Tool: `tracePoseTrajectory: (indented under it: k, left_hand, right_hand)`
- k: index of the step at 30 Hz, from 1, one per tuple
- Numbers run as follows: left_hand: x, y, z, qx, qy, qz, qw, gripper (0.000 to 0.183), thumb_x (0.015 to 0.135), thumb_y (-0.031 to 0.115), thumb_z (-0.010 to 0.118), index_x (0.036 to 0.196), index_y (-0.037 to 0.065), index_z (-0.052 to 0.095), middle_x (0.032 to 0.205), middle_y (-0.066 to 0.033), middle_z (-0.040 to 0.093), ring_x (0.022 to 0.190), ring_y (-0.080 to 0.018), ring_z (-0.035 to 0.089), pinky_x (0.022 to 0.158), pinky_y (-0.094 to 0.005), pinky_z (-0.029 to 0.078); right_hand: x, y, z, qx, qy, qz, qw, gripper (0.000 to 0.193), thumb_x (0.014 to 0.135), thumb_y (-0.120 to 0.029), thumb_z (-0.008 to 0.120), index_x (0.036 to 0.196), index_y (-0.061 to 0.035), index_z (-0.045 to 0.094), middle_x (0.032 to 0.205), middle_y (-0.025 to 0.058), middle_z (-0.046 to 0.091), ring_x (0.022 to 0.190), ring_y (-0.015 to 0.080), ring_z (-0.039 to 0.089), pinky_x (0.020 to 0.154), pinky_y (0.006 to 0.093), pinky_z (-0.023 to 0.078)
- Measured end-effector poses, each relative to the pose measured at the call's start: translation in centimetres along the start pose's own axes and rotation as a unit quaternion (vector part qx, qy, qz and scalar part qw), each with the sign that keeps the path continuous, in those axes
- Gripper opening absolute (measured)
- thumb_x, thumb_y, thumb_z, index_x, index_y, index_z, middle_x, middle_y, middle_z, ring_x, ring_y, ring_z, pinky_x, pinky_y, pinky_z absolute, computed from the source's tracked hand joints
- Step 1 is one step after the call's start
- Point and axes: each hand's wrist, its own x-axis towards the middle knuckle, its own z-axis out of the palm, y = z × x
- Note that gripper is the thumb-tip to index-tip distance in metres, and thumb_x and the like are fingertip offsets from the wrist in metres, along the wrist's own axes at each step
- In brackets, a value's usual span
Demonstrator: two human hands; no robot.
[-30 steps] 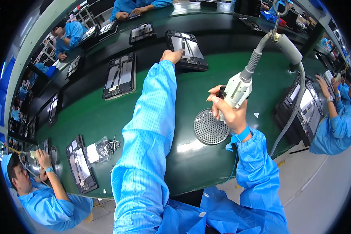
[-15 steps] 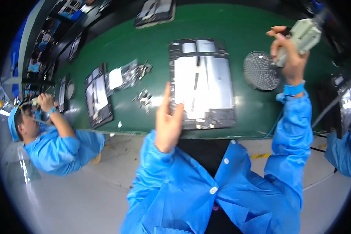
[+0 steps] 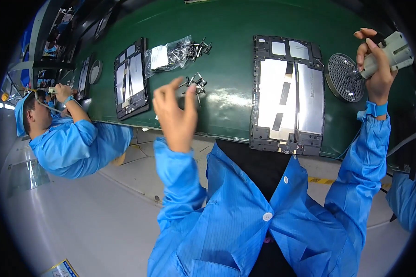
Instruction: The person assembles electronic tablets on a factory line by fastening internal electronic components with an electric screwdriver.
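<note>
My right hand is wrapped round a pale grey-green electric screwdriver. The driver's tip end is over a round dark tray dotted with small holes. To the left of that tray lies an opened tablet, its silver plates, black strips and dark frame exposed. My left hand, slightly blurred, is open, thumb and fingers apart, with nothing in it. It is in the air beside a small pile of black-and-silver parts. Behind the pile, a clear plastic bag with a white label spills more such parts.
A second opened tablet lies at the left on the green table. A co-worker in blue sits further left, near another round tray. A thin blue cord hangs from my right wristband.
My left hand has moved left, away from the opened tablet to beside the pile of small parts. The view has turned left. My right hand still grips the screwdriver by the round tray.
</note>
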Motion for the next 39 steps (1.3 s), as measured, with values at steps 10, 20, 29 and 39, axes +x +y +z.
tracePoseTrajectory:
  k: [10, 20, 29, 39]
  left_hand:
    - [4.5, -2.7, 3.1, -0.045, 0.013, 0.063, 0.997, 0.01, 0.085, 0.012, 0.073, 0.092, 0.005, 0.069, 0.093, -0.0101, 0.066, 0.091, -0.0307, 0.058, 0.082, -0.0397, 0.045]
    - [10.4, 2.8, 2.6, -0.399, -0.132, 0.019, 0.907, 0.018, 0.095, 0.011, 0.068, 0.105, -0.003, 0.064, 0.097, -0.0078, 0.069, 0.09, -0.0133, 0.066, 0.081, -0.0249, 0.052]
    - [14.2, 4.5, 9.5, -0.521, -0.351, -0.043, 0.777, 0.03, 0.095, 0.014, 0.067, 0.118, -0.006, 0.064, 0.102, -0.011, 0.07, 0.092, -0.0144, 0.066, 0.085, -0.0256, 0.053]
    - [13.9, 4.7, 9.9, -0.611, -0.358, -0.058, 0.703, 0.022, 0.098, 0.012, 0.062, 0.113, -0.004, 0.056, 0.11, -0.0199, 0.068, 0.101, -0.0246, 0.069, 0.091, -0.0337, 0.056]
  right_hand:
    - [0.1, -0.9, 1.4, -0.004, 0.001, 0.026, 1.0, 0.034, 0.093, -0.013, 0.052, 0.116, 0.0112, 0.06, 0.101, 0.0198, 0.067, 0.058, 0.0102, 0.053, 0.05, 0.0227, 0.04]
    - [1.3, -1.7, 4.5, 0.037, 0.002, 0.041, 0.998, 0.028, 0.092, -0.015, 0.057, 0.111, 0.0058, 0.063, 0.095, 0.0182, 0.069, 0.054, 0.0111, 0.054, 0.045, 0.024, 0.041]
    - [3.7, -2.0, 13.0, 0.161, -0.061, 0.072, 0.982, 0.014, 0.088, -0.002, 0.061, 0.099, 0.0063, 0.065, 0.078, 0.012, 0.07, 0.049, 0.0135, 0.061, 0.04, 0.0257, 0.046]
    - [4.8, -0.9, 14.9, 0.171, -0.041, 0.083, 0.981, 0.016, 0.089, -0.003, 0.058, 0.101, 0.0058, 0.063, 0.08, 0.0132, 0.069, 0.051, 0.0141, 0.061, 0.042, 0.0259, 0.045]
